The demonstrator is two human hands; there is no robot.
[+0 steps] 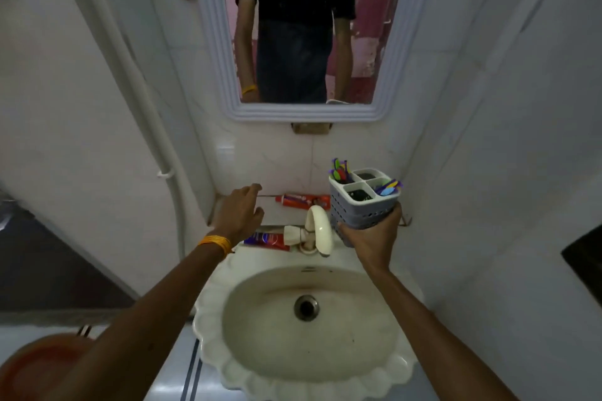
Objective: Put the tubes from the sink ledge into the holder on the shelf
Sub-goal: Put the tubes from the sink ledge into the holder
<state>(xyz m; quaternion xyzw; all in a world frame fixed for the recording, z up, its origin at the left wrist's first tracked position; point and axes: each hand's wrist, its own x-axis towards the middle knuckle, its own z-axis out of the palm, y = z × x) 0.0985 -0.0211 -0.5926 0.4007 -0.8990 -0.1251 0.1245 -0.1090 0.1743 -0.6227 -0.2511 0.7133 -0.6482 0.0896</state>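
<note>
A red and orange tube lies flat against the wall on the shelf behind the tap. A second tube, blue and red, lies on the sink ledge left of the tap base. My right hand grips the bottom of a grey four-compartment holder, held upright above the ledge at the right; coloured toothbrushes stick out of two compartments. My left hand hovers over the left end of the shelf, fingers loosely spread and holding nothing, just left of the red tube's cap.
A cream tap arches over the white scalloped basin between the two tubes. A framed mirror hangs above. White tiled walls close in on both sides. An orange bucket stands at the lower left.
</note>
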